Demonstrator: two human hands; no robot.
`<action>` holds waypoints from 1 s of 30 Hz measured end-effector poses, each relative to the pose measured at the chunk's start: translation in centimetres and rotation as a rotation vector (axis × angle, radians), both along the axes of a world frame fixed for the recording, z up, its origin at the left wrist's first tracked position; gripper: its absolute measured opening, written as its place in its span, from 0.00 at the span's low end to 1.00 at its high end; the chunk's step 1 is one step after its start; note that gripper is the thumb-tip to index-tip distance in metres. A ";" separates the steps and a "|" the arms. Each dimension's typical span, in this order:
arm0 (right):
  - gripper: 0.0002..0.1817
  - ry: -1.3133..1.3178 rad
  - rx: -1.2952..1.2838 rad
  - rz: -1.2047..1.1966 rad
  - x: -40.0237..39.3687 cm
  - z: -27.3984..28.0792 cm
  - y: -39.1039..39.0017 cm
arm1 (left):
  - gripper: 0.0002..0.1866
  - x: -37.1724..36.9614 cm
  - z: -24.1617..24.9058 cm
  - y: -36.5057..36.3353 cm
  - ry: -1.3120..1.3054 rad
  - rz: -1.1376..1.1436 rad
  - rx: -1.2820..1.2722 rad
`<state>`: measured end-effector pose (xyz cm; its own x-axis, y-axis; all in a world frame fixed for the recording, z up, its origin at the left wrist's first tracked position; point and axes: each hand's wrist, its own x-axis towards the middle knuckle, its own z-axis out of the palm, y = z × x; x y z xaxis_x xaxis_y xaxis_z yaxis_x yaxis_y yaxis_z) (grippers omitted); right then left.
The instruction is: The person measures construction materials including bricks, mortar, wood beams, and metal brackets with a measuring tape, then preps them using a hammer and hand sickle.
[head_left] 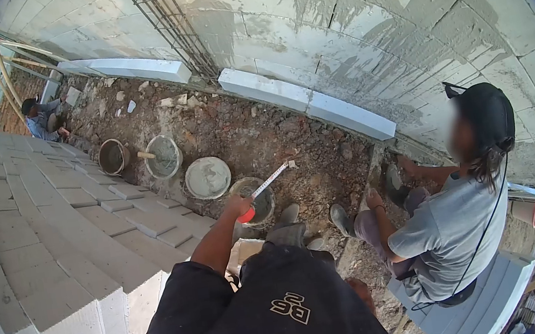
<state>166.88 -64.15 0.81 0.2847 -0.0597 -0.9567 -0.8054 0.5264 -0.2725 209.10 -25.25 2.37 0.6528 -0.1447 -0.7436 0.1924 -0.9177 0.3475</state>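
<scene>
My left hand [239,206] is closed round a red tape measure [246,216], held out in front of me. Its white blade [271,181] sticks out up and to the right, ending in the air above the rubble ground. Below the tape measure stands a bucket [261,210] with grey contents, partly covered by my hand. Next to it is a round tub [208,178] full of grey mortar. Only a bit of skin of my right arm [362,294] shows beside my black shirt; my right hand itself is hidden.
A co-worker [451,209] in a grey shirt sits on pale blocks [484,297] at the right. Another person [45,119] crouches far left. Stacked blocks [50,225] fill the left. White blocks [349,114] line the wall foot near upright rebar [172,26]. Another mortar bucket [163,157] stands farther off.
</scene>
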 end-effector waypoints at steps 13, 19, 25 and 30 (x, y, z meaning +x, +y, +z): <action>0.23 -0.350 -0.431 0.464 -2.1 -0.3 0.3 | 0.20 -7.2 -2.1 -0.1 0.258 0.312 -0.201; 0.17 -0.141 -0.243 0.185 -4.1 -1.3 -0.9 | 0.15 -11.4 -1.3 -0.5 0.199 0.183 -0.319; 0.18 -0.130 -0.210 0.042 -11.8 -1.6 -1.1 | 0.19 -15.7 -0.9 -2.5 0.167 0.195 -0.098; 0.20 0.034 -0.317 -0.235 -18.1 2.0 1.0 | 0.20 -20.4 0.2 -5.1 -0.015 -0.298 -0.157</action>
